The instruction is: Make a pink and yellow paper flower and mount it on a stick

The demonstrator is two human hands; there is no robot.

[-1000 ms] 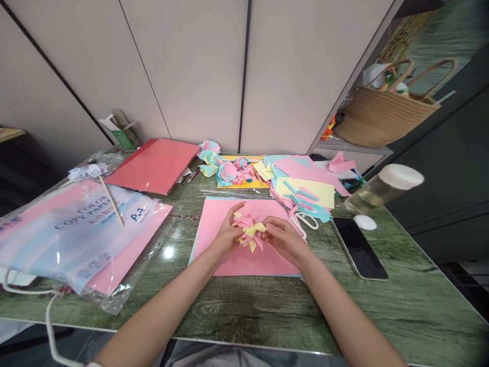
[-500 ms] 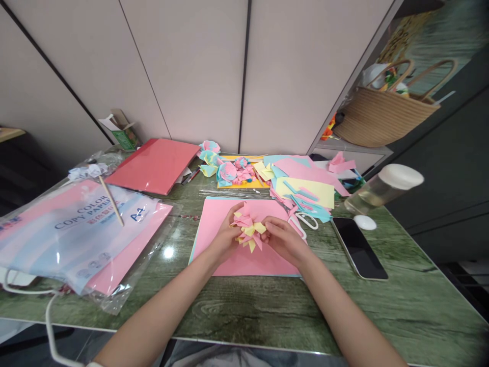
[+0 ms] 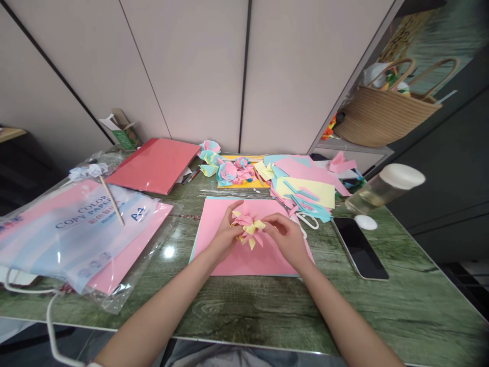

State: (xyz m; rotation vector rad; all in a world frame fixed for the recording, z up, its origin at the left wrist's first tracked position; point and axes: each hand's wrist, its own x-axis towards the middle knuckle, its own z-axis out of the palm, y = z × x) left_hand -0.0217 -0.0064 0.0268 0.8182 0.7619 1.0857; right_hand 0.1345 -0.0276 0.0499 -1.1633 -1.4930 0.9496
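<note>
Green wood-grain table [image 3: 244,311], backed by grey panels [image 3: 191,76], seen in the head view from above the forearms. At centre, a flower [image 3: 250,228] of folded pink and yellow paper lies between the two hands, above a pink sheet [image 3: 252,265]. The left hand [image 3: 225,230] is closed on the flower's left side, thumb toward the viewer. The right hand [image 3: 286,235] has its fingers bent and thumb and forefinger at a yellow petal on the flower's right; whether they grip it cannot be told. Just beyond the right hand, partly hidden by it, are scissors [image 3: 308,220] with white handles; farther out stand paper scraps [image 3: 305,191]. To the right of the same hand lie a phone [image 3: 360,248] and a white disc [image 3: 365,222], with a bottle [image 3: 384,188] behind them. Beyond both hands are wires [image 3: 229,194] and finished blooms [image 3: 228,172]. Well left of the left hand is a paper pack [image 3: 76,239]; beyond that hand, a red folder [image 3: 155,165].
</note>
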